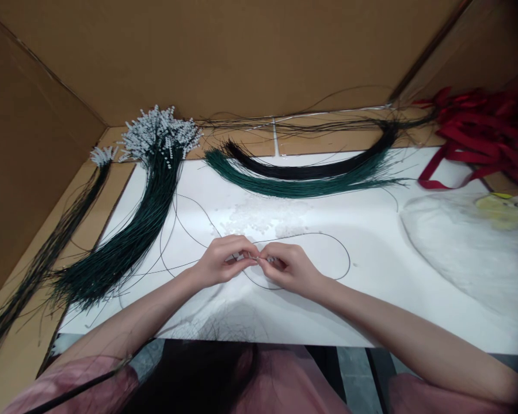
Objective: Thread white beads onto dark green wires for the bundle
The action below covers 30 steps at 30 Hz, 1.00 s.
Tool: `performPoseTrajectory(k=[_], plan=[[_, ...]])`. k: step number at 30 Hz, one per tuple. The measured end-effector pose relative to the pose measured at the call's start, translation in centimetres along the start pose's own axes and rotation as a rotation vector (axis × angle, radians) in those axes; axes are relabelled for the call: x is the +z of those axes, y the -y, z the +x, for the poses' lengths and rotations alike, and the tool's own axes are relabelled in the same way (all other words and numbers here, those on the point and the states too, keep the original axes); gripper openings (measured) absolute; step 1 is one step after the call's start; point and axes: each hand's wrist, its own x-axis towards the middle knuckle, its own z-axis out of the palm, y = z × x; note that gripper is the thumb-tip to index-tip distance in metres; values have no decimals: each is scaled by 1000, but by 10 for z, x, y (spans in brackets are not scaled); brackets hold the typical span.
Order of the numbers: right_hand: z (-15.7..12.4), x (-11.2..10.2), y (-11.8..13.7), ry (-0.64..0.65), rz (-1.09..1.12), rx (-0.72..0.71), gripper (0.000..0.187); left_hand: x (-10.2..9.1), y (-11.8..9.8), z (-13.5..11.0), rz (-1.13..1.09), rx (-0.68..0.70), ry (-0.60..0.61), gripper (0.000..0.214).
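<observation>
My left hand (229, 260) and my right hand (288, 265) meet fingertip to fingertip above the middle of the white board (371, 310). Both are closed in a pinch on a thin dark wire (349, 259), which loops out past my right hand and curves back. Small whitish beads seem to sit on the wire between the fingers, though the fingertips hide most of them. Just beyond the hands, many loose white beads (263, 215) lie scattered on the board.
Beaded green wire stems (155, 190) lie in a bundle at left, beside a thinner bundle (64, 230). Behind the beads are green wires (285, 187) and black wires (302, 171). Red ribbon (470, 138) and a clear plastic bag (466, 247) occupy the right. Cardboard walls (242, 57) enclose the back.
</observation>
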Motion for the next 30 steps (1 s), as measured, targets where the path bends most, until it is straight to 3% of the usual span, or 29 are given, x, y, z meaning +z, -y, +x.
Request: performPoseTrajectory(k=[30], plan=[[-1, 0, -2, -15, 16, -14, 9, 0, 1, 0, -5, -2, -1, 14]])
